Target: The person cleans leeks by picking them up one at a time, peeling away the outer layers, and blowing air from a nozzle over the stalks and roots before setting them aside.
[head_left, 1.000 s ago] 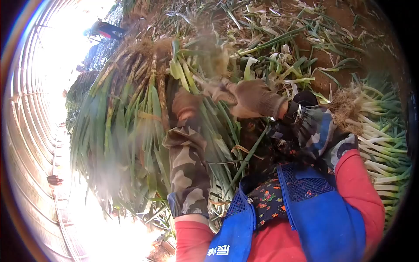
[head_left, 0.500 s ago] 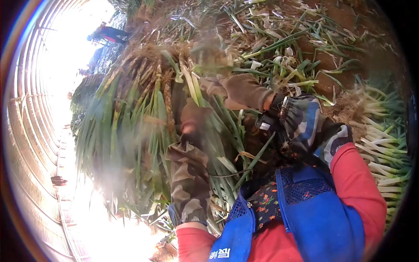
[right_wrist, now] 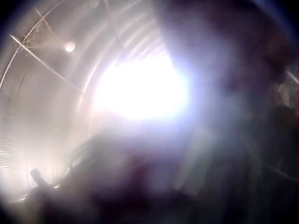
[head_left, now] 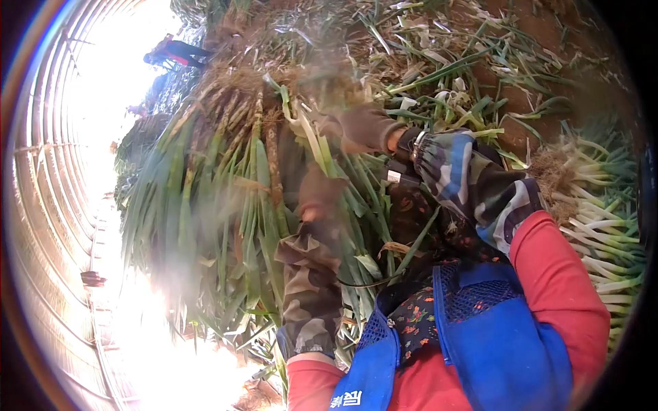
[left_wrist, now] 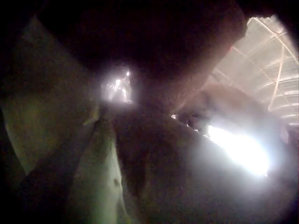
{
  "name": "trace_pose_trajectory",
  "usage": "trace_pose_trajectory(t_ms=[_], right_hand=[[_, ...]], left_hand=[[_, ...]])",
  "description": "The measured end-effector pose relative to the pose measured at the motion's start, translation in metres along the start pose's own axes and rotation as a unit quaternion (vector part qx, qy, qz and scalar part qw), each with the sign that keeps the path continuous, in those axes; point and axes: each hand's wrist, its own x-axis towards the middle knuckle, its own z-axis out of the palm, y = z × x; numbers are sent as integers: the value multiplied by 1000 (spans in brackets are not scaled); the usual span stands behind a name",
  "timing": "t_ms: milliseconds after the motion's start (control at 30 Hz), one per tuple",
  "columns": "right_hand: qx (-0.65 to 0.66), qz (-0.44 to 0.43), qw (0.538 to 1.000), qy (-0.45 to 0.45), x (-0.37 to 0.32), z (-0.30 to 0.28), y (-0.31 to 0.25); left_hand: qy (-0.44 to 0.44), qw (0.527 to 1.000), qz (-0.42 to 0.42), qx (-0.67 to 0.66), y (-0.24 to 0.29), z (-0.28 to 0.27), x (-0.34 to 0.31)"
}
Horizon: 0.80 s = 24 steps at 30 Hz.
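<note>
In the head view, the gloved left hand (head_left: pixel 321 193) is curled round a long onion plant, whose pale stalk (head_left: pixel 313 140) slants up above it. Beside the upper stalk is the gloved right hand (head_left: pixel 369 129), fingers bent toward it; blur hides their exact hold. A thick pile of long green onions (head_left: pixel 199 185) lies beside and beneath the left hand, brown roots upward. The left wrist view shows a dark glove and green leaves (left_wrist: pixel 100 186) close up. Haze and glare blur the right wrist view, where a pale green strip (right_wrist: pixel 196 158) shows.
Leaf scraps (head_left: pixel 456 103) cover the soil at the top. Cleaned onions (head_left: pixel 600 229) with white stalks lie in a row at the right. Another person (head_left: pixel 179 53) is at the upper left, near the curved greenhouse wall (head_left: pixel 51 205).
The right hand has moved left and slightly up, nearer the left hand. The left hand and the pale stalk appear lower and further right, partly because the view has shifted.
</note>
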Motion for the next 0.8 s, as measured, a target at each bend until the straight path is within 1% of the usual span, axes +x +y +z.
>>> trace_pose_trajectory(t_ms=[100, 167, 233, 300, 367, 433, 467, 567, 600, 667, 733, 767, 800], right_hand=[[-44, 21, 999, -22, 5, -12, -4], [-41, 0, 999, -15, 14, 10, 14], [-55, -26, 998, -19, 8, 5, 15], [-88, -59, 994, -32, -4, -7, 15], [-54, -22, 998, -21, -24, 3, 19], [-51, -26, 998, 18, -41, 11, 37], [-65, -47, 995, 52, -47, 12, 47], [-114, -92, 987, 63, -63, -1, 45], [-50, -41, 998, 5, -74, -28, 14], [-6, -6, 999, -43, -82, -35, -1], [-51, -37, 998, -21, -82, -24, 1], [-44, -20, 999, -15, -83, -20, 5], [-36, -4, 999, -10, -81, -29, -4]], left_hand=[[17, 1000, 12, -8, -9, 7, 3], [27, 999, 15, -16, -8, 7, 1], [31, 999, 12, -23, -6, 6, -2], [17, 995, 8, -98, -13, 4, 5], [-4, 981, 13, -194, -16, -3, 4], [-34, 950, 30, -307, -4, -19, -8], [-37, 957, 43, -286, -3, -27, -7], [-38, 957, 35, -287, 4, -36, -9], [-39, 955, 36, -291, 5, -37, -10], [-42, 952, 36, -301, 7, -38, -14], [-32, 956, 30, -290, 1, -34, -11], [-27, 958, 27, -285, -2, -33, -9], [-31, 954, 28, -297, -6, -31, -6]])
